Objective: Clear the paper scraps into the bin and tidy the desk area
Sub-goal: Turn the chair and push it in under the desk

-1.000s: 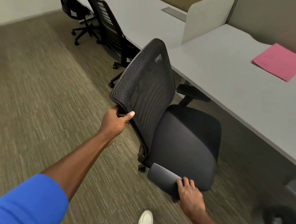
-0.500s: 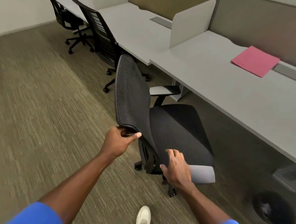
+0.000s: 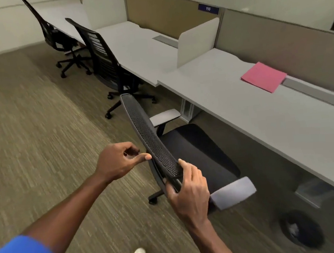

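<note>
Beside the long pale grey desk [image 3: 230, 91], the black mesh-backed swivel chair [image 3: 193, 150] is likely rolling easily when steered by its stiff backrest; the right hand [image 3: 188, 189] is clasping that edge, the left hand [image 3: 118, 161] hovering loosely curled, holding nothing

A black office chair [image 3: 177, 156] stands in the middle of the picture, in front of the long grey desk [image 3: 252, 106]. Its mesh back is seen from the side, thin and leaning, and its seat is dark. It has two grey armrests, one near the desk edge and one at the lower right of the chair. On the desk, at the right of the picture, lies a flat pink paper [image 3: 264, 76], close to the back panel. A round dark bin [image 3: 300, 230] sits on the carpet under the desk, at the lower right. Something pale is inside the bin, too blurry to tell.
</note>
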Motion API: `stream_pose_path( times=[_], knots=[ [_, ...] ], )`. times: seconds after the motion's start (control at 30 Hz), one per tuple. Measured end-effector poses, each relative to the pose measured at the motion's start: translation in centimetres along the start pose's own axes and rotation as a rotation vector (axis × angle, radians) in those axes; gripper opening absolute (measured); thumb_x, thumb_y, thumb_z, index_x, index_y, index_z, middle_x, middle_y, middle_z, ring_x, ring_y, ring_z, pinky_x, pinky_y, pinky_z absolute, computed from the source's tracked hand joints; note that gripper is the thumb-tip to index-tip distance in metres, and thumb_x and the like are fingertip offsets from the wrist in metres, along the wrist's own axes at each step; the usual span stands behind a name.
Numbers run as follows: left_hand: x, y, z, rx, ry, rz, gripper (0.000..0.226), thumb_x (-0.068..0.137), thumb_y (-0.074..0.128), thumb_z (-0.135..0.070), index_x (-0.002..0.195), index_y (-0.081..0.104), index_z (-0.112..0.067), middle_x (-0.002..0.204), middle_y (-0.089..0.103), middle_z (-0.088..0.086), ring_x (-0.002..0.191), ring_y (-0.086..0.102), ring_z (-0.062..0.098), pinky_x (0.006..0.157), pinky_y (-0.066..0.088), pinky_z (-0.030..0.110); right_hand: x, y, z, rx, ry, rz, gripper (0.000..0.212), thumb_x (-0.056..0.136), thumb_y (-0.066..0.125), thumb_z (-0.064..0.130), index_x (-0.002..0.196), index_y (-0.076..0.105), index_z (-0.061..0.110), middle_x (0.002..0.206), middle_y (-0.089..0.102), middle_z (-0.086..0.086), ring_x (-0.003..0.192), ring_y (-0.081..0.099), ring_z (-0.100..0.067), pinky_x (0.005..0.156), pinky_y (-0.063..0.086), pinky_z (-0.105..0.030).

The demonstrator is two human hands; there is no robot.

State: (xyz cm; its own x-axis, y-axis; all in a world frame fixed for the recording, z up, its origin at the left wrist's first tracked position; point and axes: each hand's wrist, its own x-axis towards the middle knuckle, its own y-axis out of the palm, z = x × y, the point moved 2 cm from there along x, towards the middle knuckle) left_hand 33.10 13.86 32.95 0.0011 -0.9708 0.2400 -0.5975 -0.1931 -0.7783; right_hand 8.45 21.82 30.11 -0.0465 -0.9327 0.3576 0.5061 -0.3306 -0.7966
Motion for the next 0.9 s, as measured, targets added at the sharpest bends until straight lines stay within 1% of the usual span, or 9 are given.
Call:
stream_pose_path(
  times=[0.1,0.2,0.27,0.33,0.43,0.5,0.57,0.67,0.9],
  knots=[
    [3.6,-1.4,2.3,0.096,0.133,-0.031,0.073,0.070,0.064,-0.095,0.095,0.075,-0.028,0.097,0.071,-0.017,0.088,0.070,0.003,0.072,0.064,0.037,0.9,-0.2,1.7,-0.055,0.009,-0.085,0.065,0.085,0.070,0.052,0.140,0.058,0.020,0.131,0.064,0.000,0.119,0.062,-0.020,0.093,0.054,-0.038],
    [7.3,-2.4,4.5,0.120,0.221,-0.012,0.089,0.069,0.066,-0.094,0.118,0.069,-0.020,0.128,0.060,-0.008,0.113,0.066,0.012,0.088,0.064,0.037,1.7,-0.3,3.2,-0.139,0.084,-0.118,0.062,0.087,0.066,0.058,0.138,0.059,0.022,0.131,0.064,0.000,0.121,0.061,-0.021,0.097,0.054,-0.041],
    [9.9,-2.7,6.0,0.123,0.232,0.008,0.107,0.064,0.068,-0.095,0.136,0.056,-0.016,0.145,0.048,0.000,0.133,0.056,0.020,0.101,0.060,0.042,2.2,-0.1,3.7,-0.189,0.162,-0.114,0.064,0.085,0.065,0.063,0.135,0.061,0.023,0.129,0.064,0.000,0.120,0.060,-0.021,0.099,0.053,-0.043],
    [12.3,-2.7,7.4,0.112,0.204,0.064,0.126,0.059,0.069,-0.096,0.153,0.039,-0.017,0.159,0.034,0.008,0.149,0.042,0.029,0.114,0.052,0.049,2.5,0.1,3.8,-0.256,0.222,-0.097,0.066,0.083,0.065,0.068,0.131,0.065,0.023,0.124,0.067,0.000,0.116,0.062,-0.023,0.097,0.053,-0.044],
    [15.2,-2.0,8.5,0.114,0.233,0.238,0.139,0.056,0.066,-0.100,0.165,0.024,-0.025,0.170,0.019,0.006,0.159,0.026,0.032,0.124,0.039,0.057,2.8,0.1,3.4,-0.387,0.275,-0.054,0.071,0.081,0.063,0.076,0.127,0.068,0.023,0.113,0.072,0.000,0.105,0.066,-0.025,0.092,0.054,-0.046],
    [16.5,-1.2,8.5,0.131,0.315,0.343,0.136,0.058,0.062,-0.102,0.165,0.029,-0.025,0.172,0.018,0.005,0.161,0.023,0.030,0.126,0.036,0.060,2.8,-0.1,2.7,-0.431,0.295,-0.037,0.073,0.082,0.061,0.081,0.127,0.069,0.024,0.111,0.073,0.001,0.102,0.067,-0.025,0.090,0.054,-0.045],
    [17.2,-0.3,8.1,0.098,0.383,0.369,0.125,0.060,0.063,-0.100,0.159,0.039,-0.027,0.169,0.021,0.005,0.160,0.026,0.029,0.125,0.038,0.059,2.6,-0.4,2.1,-0.460,0.301,-0.044,0.075,0.085,0.055,0.083,0.130,0.069,0.025,0.111,0.073,0.003,0.102,0.067,-0.025,0.090,0.053,-0.045],
    [18.0,0.9,7.1,0.028,0.447,0.335,0.113,0.063,0.069,-0.095,0.152,0.049,-0.028,0.166,0.024,0.004,0.156,0.032,0.030,0.122,0.042,0.055,3.0,-0.9,1.1,-0.511,0.308,-0.057,0.078,0.088,0.049,0.083,0.137,0.068,0.025,0.110,0.072,0.002,0.100,0.066,-0.026,0.089,0.051,-0.045],
    [19.3,2.2,5.9,-0.007,0.503,0.281,0.111,0.062,0.070,-0.093,0.147,0.056,-0.022,0.152,0.039,0.004,0.141,0.045,0.025,0.115,0.049,0.047,4.3,-1.1,-0.8,-0.565,0.294,-0.038,0.076,0.089,0.055,0.078,0.147,0.061,0.030,0.110,0.073,0.001,0.098,0.066,-0.025,0.084,0.048,-0.043]
  ],
)
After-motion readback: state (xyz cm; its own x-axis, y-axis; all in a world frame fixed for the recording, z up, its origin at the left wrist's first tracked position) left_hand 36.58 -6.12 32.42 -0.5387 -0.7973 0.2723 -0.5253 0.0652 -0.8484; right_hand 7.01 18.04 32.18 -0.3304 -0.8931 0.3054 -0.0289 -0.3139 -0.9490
